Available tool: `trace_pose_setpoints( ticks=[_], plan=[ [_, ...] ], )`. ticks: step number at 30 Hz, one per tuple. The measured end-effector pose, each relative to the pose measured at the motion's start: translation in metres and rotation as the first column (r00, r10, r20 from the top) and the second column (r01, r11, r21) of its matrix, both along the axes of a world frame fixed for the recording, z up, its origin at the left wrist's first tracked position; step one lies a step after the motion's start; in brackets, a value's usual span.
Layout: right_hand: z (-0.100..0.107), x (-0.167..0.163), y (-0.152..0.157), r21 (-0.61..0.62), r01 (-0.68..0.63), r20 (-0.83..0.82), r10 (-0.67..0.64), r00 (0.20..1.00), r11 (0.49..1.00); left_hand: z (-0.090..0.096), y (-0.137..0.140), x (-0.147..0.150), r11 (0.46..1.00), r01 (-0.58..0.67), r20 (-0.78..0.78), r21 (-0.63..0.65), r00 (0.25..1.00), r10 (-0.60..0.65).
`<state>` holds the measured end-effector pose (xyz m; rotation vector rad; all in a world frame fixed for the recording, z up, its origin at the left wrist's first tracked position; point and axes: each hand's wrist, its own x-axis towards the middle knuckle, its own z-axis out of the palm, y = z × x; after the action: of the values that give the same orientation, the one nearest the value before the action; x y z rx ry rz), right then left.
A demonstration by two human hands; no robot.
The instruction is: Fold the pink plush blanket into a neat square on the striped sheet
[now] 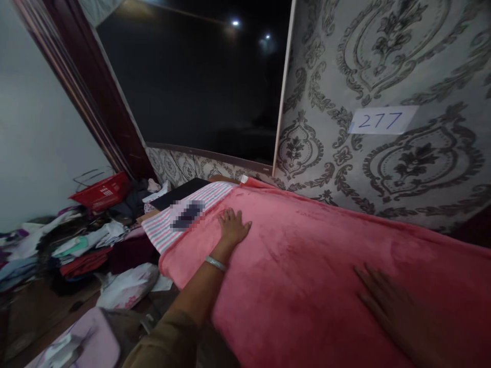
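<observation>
A plush pink blanket [291, 276] lies spread over a long raised surface against the wall, with faint creases across it. My left hand [233, 226] rests palm down on the blanket toward its left end, fingers spread, a silvery bracelet on the wrist. Farther right, my right hand [387, 301] lies flat on the same blanket with its fingers stretched out; it is dim and slightly blurred. Beyond the blanket's left edge shows a striped cloth [161, 232] in white, pink and grey. A dark blurred-out patch on that cloth cannot be made out.
A large dark television [199, 82] hangs above the blanket. Right of it, a paper label [383, 120] reads 277. A black flat panel [180, 193] lies behind the striped cloth. At left are a red basket [102, 191], piled clothes [86, 255] and a pale pink stool [82, 340].
</observation>
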<state>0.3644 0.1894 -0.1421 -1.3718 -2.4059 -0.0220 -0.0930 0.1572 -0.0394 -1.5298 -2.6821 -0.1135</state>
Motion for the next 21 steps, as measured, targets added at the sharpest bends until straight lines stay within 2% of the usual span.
trace_pose_setpoints(
  ticks=[4, 7, 9, 11, 15, 17, 21],
  plan=[
    [0.008, -0.007, -0.003, -0.030, 0.024, 0.000, -0.024, 1.000, 0.999, 0.012, 0.004, -0.030, 0.994, -0.096, -0.008, -0.057, 0.995, 0.096],
    [0.014, -0.013, -0.006, -0.077, 0.050, 0.012, -0.049, 0.999, 0.996, 0.026, 0.019, -0.035, 0.984, -0.170, -0.028, -0.046, 0.985, 0.169],
    [0.020, -0.017, -0.009, -0.100, 0.062, 0.024, -0.060, 0.998, 0.993, 0.033, 0.038, -0.021, 0.993, -0.119, -0.036, 0.001, 0.992, 0.119],
    [0.027, -0.021, -0.010, -0.127, 0.073, 0.041, -0.069, 0.997, 0.989, 0.036, 0.060, 0.004, 0.999, 0.002, -0.010, 0.042, 1.000, -0.001],
    [0.039, -0.024, -0.013, -0.187, 0.088, 0.084, -0.073, 0.994, 0.978, 0.026, 0.093, 0.049, 0.982, 0.187, 0.060, -0.003, 0.981, -0.186],
    [0.041, -0.024, -0.013, -0.192, 0.088, 0.091, -0.071, 0.993, 0.977, 0.016, 0.099, 0.057, 0.974, 0.227, 0.033, -0.014, 0.974, -0.226],
    [0.035, -0.020, -0.013, -0.142, 0.075, 0.071, -0.065, 0.995, 0.987, 0.000, 0.101, 0.054, 0.973, 0.231, -0.009, 0.001, 0.973, -0.231]
  ],
)
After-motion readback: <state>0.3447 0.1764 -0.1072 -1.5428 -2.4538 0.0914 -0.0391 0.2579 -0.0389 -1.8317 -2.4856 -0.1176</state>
